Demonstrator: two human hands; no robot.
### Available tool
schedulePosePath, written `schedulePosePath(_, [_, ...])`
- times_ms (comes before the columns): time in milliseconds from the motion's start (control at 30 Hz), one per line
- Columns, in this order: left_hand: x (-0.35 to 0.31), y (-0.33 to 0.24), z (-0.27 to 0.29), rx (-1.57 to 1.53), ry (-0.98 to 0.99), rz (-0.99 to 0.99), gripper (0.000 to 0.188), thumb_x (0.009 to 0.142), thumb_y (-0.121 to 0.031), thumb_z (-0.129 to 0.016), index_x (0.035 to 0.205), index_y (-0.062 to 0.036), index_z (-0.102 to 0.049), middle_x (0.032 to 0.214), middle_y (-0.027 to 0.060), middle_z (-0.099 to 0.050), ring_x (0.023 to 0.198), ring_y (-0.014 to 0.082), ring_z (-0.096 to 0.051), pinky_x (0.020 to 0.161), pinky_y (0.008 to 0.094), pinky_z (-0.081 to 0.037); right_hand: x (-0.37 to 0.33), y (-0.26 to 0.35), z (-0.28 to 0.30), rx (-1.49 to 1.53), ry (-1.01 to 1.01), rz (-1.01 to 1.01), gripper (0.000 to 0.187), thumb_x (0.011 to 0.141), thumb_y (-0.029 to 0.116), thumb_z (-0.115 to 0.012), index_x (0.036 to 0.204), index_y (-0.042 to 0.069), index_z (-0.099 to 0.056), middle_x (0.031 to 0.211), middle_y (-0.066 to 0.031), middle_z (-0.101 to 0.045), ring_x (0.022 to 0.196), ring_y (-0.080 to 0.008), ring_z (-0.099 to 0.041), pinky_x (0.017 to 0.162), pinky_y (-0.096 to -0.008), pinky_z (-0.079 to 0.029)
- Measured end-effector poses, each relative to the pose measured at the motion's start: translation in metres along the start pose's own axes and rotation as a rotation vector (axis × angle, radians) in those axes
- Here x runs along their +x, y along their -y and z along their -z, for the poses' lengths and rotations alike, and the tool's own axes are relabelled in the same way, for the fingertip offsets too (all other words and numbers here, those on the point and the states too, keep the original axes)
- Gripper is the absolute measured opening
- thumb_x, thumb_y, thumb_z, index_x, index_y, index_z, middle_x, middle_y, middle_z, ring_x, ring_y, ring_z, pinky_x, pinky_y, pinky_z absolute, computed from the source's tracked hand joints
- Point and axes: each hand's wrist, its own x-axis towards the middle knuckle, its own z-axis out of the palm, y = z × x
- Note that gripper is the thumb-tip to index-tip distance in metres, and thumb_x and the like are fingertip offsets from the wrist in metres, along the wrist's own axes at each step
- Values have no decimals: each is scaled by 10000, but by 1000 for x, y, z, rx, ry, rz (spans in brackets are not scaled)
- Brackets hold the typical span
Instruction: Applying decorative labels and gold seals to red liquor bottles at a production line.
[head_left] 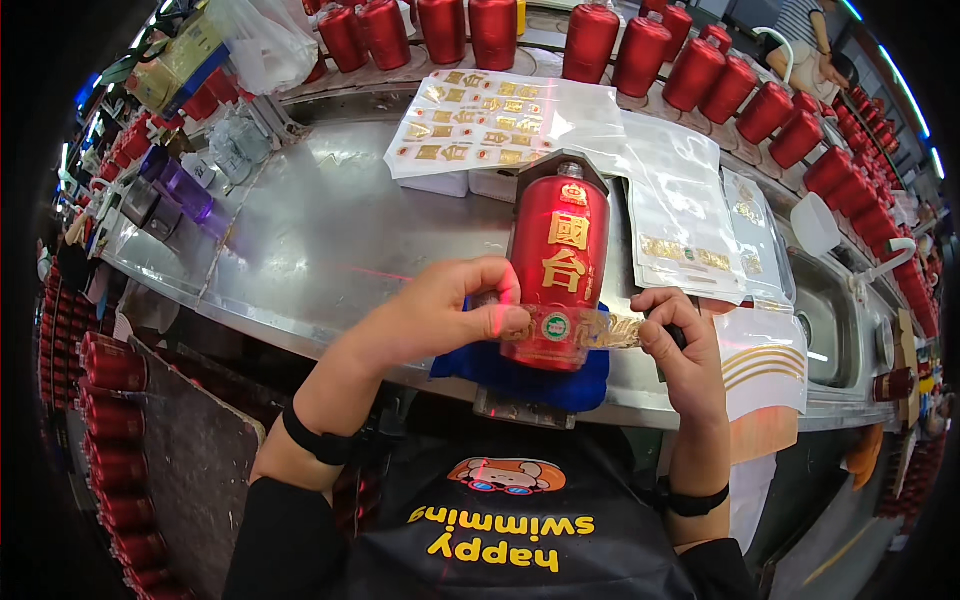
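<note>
A glossy red bottle with gold raised characters lies tilted on a stand, its neck pointing away from me. Beneath its base is a blue cloth. A clear decal strip with gold pattern and a round green emblem stretches across the bottle's lower part. My left hand is closed, pinching the strip's left end between thumb and forefinger, close against the bottle. At the other end, my right hand pinches the strip out to the bottle's right. Something dark, too hidden to name, also shows in the right fingers.
A gold decal sheet lies beyond the bottle on the metal table. To the right are clear-sleeved sheets, a sheet with gold arcs and a sink. Red bottles line the far side; more stand lower left.
</note>
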Motion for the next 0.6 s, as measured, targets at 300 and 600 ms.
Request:
schedulePosePath(300, [2,9,6,-70,27,36,156,915,-158,-614,825,-49,-548,751,-50,-501,723,37,-451,645,220,-412,2,-4,-4,2,-7,50,168,912,132,-618,797,33,-545,1048,-83,-554,800,-81,-479,690,-215,-389])
schedulePosePath(600, [6,8,9,-28,66,14,173,924,-188,-623,839,-70,-529,763,-59,-475,680,30,-409,592,199,-351,1,-6,-2,4,2,19,178,925,137,-609,798,33,-539,1039,-81,-546,860,-101,-488,712,-222,-390])
